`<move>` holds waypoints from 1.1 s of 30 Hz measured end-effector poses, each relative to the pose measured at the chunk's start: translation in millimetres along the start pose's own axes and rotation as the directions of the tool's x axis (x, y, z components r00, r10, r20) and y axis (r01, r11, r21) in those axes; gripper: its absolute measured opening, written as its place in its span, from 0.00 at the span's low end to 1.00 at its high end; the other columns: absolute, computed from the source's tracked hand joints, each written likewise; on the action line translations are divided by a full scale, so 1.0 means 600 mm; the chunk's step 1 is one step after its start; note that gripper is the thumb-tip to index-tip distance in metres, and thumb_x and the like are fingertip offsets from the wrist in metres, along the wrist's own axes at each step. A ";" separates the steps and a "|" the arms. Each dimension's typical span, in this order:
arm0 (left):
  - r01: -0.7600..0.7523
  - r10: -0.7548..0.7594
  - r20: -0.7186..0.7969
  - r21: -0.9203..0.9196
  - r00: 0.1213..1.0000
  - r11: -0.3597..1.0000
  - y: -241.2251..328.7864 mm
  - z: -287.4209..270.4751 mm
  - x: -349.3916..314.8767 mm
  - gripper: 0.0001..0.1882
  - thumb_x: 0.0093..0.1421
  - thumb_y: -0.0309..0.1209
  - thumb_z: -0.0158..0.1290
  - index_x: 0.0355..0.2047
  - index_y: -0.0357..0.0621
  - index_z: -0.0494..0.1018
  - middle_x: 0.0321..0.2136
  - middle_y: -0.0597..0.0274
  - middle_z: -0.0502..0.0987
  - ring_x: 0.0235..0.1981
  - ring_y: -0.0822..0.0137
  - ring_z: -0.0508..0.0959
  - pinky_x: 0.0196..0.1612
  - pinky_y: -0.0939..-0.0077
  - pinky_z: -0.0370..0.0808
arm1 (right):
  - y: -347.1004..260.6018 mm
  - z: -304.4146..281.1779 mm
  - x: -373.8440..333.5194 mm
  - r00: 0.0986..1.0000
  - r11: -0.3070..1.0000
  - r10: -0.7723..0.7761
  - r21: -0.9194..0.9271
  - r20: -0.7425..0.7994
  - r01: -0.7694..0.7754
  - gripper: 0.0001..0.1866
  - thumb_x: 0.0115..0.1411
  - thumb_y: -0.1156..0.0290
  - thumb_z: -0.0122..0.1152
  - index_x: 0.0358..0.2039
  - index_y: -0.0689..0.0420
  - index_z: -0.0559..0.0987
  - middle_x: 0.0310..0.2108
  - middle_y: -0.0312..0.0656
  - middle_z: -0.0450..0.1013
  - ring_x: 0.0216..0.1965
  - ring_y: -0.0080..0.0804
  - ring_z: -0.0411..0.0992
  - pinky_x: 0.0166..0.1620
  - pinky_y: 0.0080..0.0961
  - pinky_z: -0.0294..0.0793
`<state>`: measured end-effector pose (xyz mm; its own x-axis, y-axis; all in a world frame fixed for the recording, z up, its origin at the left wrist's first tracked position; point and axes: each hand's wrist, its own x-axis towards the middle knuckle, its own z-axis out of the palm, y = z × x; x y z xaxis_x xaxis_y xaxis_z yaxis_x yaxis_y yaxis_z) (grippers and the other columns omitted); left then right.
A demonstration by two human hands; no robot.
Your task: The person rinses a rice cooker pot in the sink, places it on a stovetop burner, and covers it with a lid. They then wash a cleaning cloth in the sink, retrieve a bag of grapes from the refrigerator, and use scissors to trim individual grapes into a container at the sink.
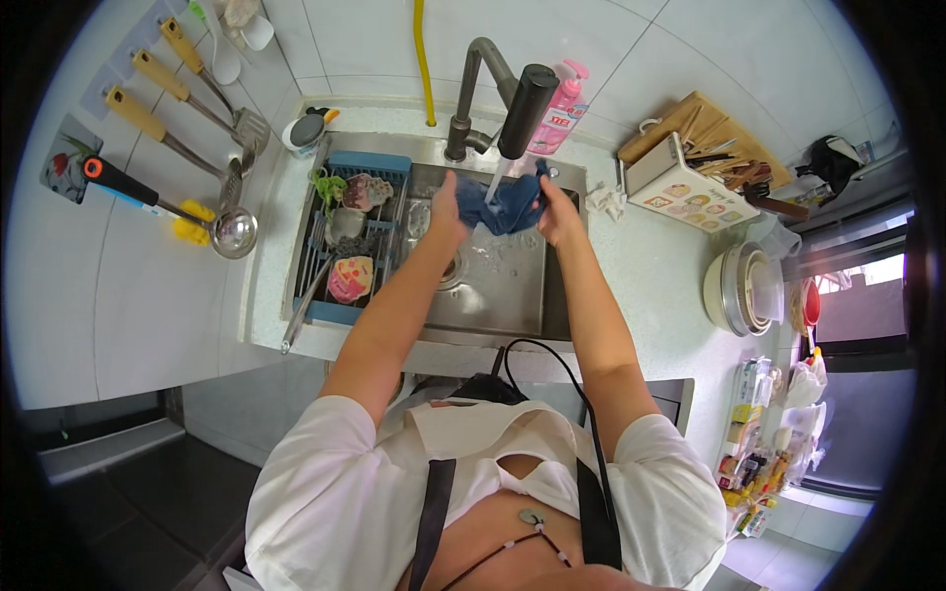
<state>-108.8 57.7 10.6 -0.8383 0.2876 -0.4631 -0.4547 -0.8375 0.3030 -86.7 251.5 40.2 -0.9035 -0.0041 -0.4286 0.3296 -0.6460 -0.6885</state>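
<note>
Under tap (528, 110), hands (447, 209) (561, 215) hold blue cloth (514, 208), w/ rack (369, 162) L, btl (562, 114) behind.

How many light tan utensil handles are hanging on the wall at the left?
3, in a slanting row on the left wall: the top handle, the middle handle and the lowest handle. None appears to be hidden.

It is bright here around the steel sink (512, 300), and its bottom shines. Daylight comes in at the window (867, 273) on the right (one patch is almost white), with a purple haze nearby. The floor tiles (108, 532) at lower left look dark. Wall tiles (64, 295) bend near the round black edge. The blue cloth (512, 210) looks a bit smeary.
</note>
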 end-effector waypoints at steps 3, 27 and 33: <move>-0.080 0.080 -0.050 0.003 0.996 0.997 0.008 0.038 -0.011 0.15 0.57 0.44 0.45 0.21 0.48 0.65 0.16 0.64 0.68 0.17 0.66 0.70 0.21 0.72 0.69 | 0.044 -0.030 0.000 0.966 0.783 0.146 -0.572 -0.213 -0.245 0.15 0.55 0.55 0.51 0.36 0.51 0.69 0.29 0.36 0.67 0.24 0.27 0.66 0.29 0.33 0.67; -0.259 0.361 0.177 0.946 0.916 0.193 0.117 -0.029 -0.039 0.27 0.44 0.43 0.58 0.36 0.31 0.71 0.30 0.58 0.75 0.27 0.68 0.75 0.31 0.77 0.71 | -0.013 0.028 -0.023 0.915 0.835 -0.355 -0.505 -0.191 0.219 0.14 0.58 0.60 0.43 0.27 0.54 0.74 0.26 0.31 0.70 0.22 0.14 0.64 0.17 0.13 0.63; -0.014 0.140 -0.124 0.697 0.982 0.717 0.069 -0.036 -0.030 0.29 0.46 0.46 0.58 0.39 0.33 0.68 0.30 0.58 0.73 0.27 0.70 0.74 0.27 0.79 0.71 | -0.008 0.050 -0.025 0.976 0.733 -0.209 -0.650 0.063 0.199 0.11 0.57 0.58 0.48 0.34 0.49 0.74 0.30 0.27 0.70 0.26 0.15 0.66 0.25 0.14 0.67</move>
<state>-106.2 7.6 13.5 -0.8501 0.1073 -0.5156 -0.5234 -0.2804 0.8046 -82.9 232.1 67.5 -0.9679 0.0825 -0.2373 0.2398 0.0214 -0.9706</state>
